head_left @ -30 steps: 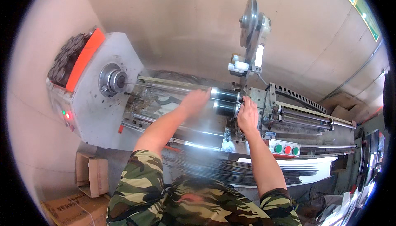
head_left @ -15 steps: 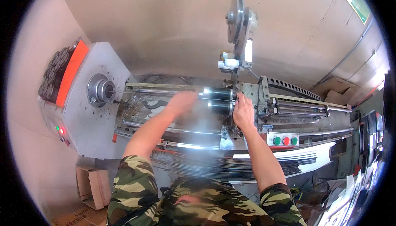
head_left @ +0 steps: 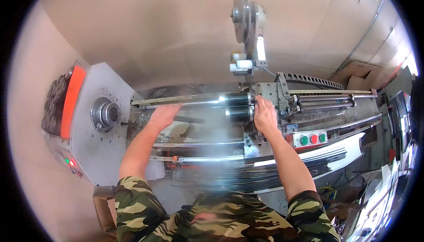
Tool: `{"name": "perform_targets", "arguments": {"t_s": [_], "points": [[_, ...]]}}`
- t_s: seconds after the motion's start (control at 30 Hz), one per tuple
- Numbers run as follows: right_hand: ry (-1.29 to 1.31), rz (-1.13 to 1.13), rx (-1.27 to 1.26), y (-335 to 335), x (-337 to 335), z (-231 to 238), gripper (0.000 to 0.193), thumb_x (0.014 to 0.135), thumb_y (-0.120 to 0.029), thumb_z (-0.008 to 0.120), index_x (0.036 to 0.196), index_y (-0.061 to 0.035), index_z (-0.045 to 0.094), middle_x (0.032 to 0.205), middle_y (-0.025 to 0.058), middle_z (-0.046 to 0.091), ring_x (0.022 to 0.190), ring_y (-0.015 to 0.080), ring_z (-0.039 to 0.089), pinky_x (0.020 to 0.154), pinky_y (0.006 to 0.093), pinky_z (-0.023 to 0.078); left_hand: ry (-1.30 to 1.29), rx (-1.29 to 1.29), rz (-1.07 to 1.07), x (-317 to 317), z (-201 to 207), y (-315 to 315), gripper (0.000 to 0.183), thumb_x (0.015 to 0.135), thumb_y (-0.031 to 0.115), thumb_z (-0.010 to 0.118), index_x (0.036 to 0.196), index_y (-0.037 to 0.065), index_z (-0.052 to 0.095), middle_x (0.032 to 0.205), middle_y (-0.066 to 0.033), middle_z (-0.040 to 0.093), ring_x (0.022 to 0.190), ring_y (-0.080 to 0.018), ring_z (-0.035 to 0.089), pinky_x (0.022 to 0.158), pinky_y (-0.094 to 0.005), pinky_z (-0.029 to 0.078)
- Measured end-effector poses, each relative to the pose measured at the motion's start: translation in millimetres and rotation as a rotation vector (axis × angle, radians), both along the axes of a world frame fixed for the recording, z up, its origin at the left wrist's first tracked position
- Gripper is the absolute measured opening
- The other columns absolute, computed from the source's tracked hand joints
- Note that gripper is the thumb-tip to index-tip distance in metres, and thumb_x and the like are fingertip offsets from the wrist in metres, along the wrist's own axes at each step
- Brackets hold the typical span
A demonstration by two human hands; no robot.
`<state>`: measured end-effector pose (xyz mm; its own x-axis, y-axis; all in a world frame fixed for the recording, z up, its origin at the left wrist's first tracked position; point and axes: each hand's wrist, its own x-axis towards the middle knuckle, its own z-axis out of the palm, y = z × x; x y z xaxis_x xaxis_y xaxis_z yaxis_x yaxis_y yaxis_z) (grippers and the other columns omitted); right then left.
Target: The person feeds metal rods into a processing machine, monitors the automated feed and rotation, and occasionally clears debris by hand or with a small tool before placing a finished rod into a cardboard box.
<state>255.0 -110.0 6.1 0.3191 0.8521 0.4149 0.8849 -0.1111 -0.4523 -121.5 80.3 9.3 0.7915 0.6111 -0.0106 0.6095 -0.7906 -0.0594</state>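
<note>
A thin metal rod runs from the round chuck of the grey machine head to a pair of black rollers. My left hand is closed over this rod between chuck and rollers, its fingers pointing right; the fingertips are partly hidden. At the right end of the rollers, by the metal carriage, my right hand has its fingers bent together. What they grip there is hidden by the hand itself.
Below the machine bed lie many thin dark rods on white sheeting. A control box with green and red buttons sits right of my right forearm. Above the carriage rises a post with a large pulley wheel. A cardboard box stands lower left.
My left hand has moved left along the rod, away from the rollers toward the chuck. My right hand stays at the rollers' right end. The view has shifted slightly.
</note>
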Motion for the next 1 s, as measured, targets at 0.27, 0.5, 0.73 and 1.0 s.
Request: {"name": "perform_targets", "arguments": {"t_s": [0.27, 0.5, 0.73, 1.0], "points": [[0.05, -0.016, 0.07, 8.2, -9.2, 5.5, 0.033, 0.094, -0.006, 0.054, 0.126, -0.001, 0.056, 0.122, 0.0225, 0.064, 0.112, 0.0414, 0.058, 0.099, 0.049, 0.046, -0.007, 0.041, -0.012, -31.7, -7.6, 23.9, 0.044, 0.089, 0.005, 0.05, 0.132, 0.009, 0.054, 0.111, -0.0174, 0.068, 0.101, -0.0352, 0.067, 0.084, -0.0466, 0.053], [0.035, -0.061, 0.127, 12.5, -10.8, 3.5, 0.033, 0.095, -0.007, 0.055, 0.127, -0.0021, 0.056, 0.116, 0.0236, 0.065, 0.11, 0.0426, 0.059, 0.096, 0.0498, 0.047, -0.045, 0.035, -0.068, 11.1, -10.4, 15.8, 0.043, 0.089, 0.004, 0.05, 0.131, 0.008, 0.055, 0.103, -0.0163, 0.068, 0.093, -0.0361, 0.068, 0.079, -0.048, 0.054], [0.03, -0.107, 0.195, 15.1, -5.9, 0.2, 0.031, 0.096, -0.008, 0.054, 0.127, -0.0021, 0.057, 0.117, 0.0234, 0.065, 0.111, 0.0421, 0.058, 0.095, 0.0491, 0.047, 0.001, 0.004, -0.126, 72.4, 3.9, -4.5, 0.04, 0.09, 0.003, 0.051, 0.13, 0.003, 0.052, 0.101, -0.0182, 0.067, 0.093, -0.0376, 0.068, 0.079, -0.0481, 0.054], [0.33, -0.381, 0.387, -1.7, 5.0, -2.6, 0.034, 0.101, -0.016, 0.047, 0.129, -0.0022, 0.061, 0.126, 0.0172, 0.064, 0.119, 0.0348, 0.058, 0.103, 0.0431, 0.044, -0.04, -0.043, -0.142, 124.6, 3.7, -6.0, 0.038, 0.084, -0.001, 0.059, 0.121, 0.002, 0.053, 0.104, -0.0203, 0.068, 0.094, -0.0383, 0.069, 0.081, -0.0476, 0.054]]}}
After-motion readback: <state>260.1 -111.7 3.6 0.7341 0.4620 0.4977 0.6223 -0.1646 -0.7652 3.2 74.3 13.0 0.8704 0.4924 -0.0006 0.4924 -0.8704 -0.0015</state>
